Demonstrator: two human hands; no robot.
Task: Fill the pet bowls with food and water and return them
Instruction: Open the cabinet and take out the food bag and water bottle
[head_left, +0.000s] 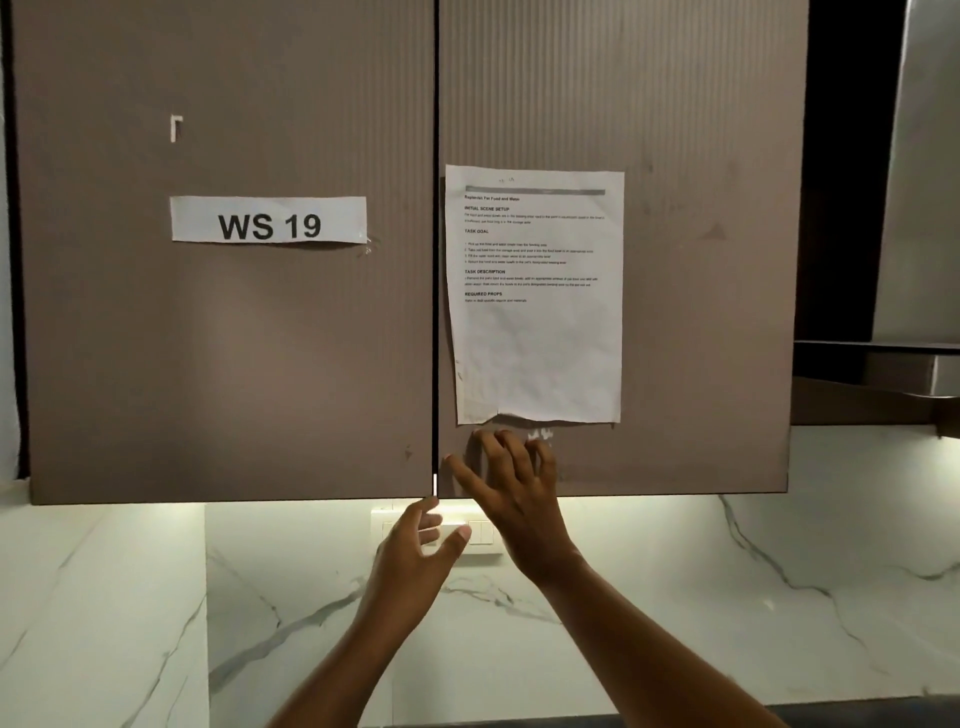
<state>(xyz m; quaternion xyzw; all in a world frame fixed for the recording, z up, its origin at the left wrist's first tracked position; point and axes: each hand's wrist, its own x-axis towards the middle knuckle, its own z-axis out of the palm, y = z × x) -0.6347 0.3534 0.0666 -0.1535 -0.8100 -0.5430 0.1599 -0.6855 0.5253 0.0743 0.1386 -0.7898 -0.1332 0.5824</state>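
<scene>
Two brown wall-cabinet doors fill the frame, shut side by side above a white marble-patterned backsplash (675, 597) lit from under the cabinet. The left door (223, 338) carries a paper strip (268, 219) reading "WS 19"; the right door (701, 260) bears a printed task sheet (537, 332) headed "Replenish Pet Food and Water," its lower edge torn. At far right, a metallic range hood (919, 208) stands beside the cabinet. A white switch plate (480, 538) sits on the backsplash just under the seam between the doors. A person's two bare arms reach up from below. The right hand (511, 480) lies against the lower corner of the right door, just beneath the sheet, fingers spread and grasping nothing. The left hand (421, 545) hangs loosely cupped and empty below the doors' bottom edge, in front of the switch plate. The pet bowls are nowhere in view.
</scene>
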